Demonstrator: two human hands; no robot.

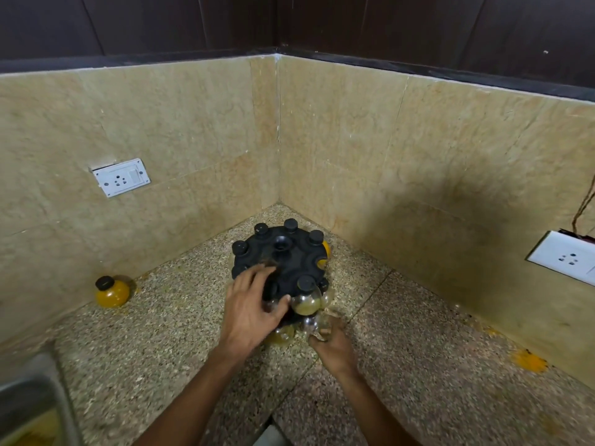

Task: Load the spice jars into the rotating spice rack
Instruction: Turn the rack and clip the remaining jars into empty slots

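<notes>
Speckled granite counter (135, 320), tiled corner, wall socket (121, 177) at left. Item: black rotating spice rack (283, 259) set into the corner, several black-capped jars seated round its rim. Left hand (249, 305) spread open, palm on the rack's near side, likely steadying or turning it to bring a free slot forward. Right hand (333, 341) low at the front, fingers curled round a clear jar (314, 325), apparently guiding it in. One yellow-filled jar (112, 291) stands well apart, against the left wall, not yet loaded.
</notes>
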